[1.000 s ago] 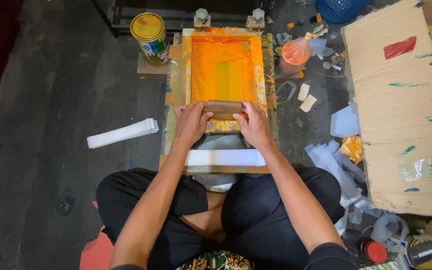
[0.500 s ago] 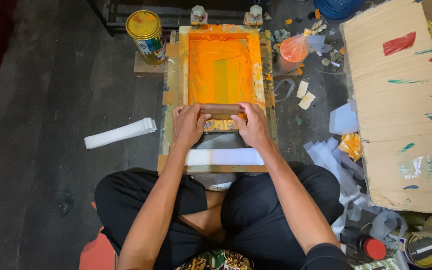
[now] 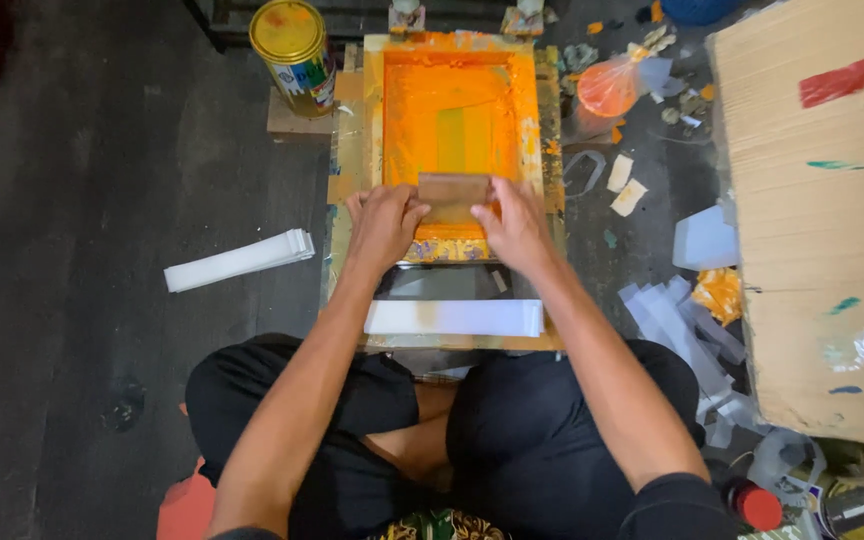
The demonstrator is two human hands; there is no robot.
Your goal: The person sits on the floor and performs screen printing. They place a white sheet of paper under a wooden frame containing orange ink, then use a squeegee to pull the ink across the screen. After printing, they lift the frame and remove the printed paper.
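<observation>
Orange ink coats the mesh of a wooden-framed printing screen (image 3: 377, 120) lying flat on the floor in front of a seated person. Both hands are clamped on a brown wooden squeegee (image 3: 453, 190) set across the near part of the screen: the left hand (image 3: 384, 225) grips its left end, the right hand (image 3: 514, 225) its right end. Nearer the person, a stack of white strips (image 3: 452, 317) lies across the board under the frame. Left on the dark floor sits another bundle of white strips (image 3: 239, 260). A yellow-lidded paint can (image 3: 292, 40) stands at the far left corner. What looks like an orange-stained plastic bag (image 3: 609, 87) lies to the right, beside a large cardboard sheet (image 3: 812, 220).
</observation>
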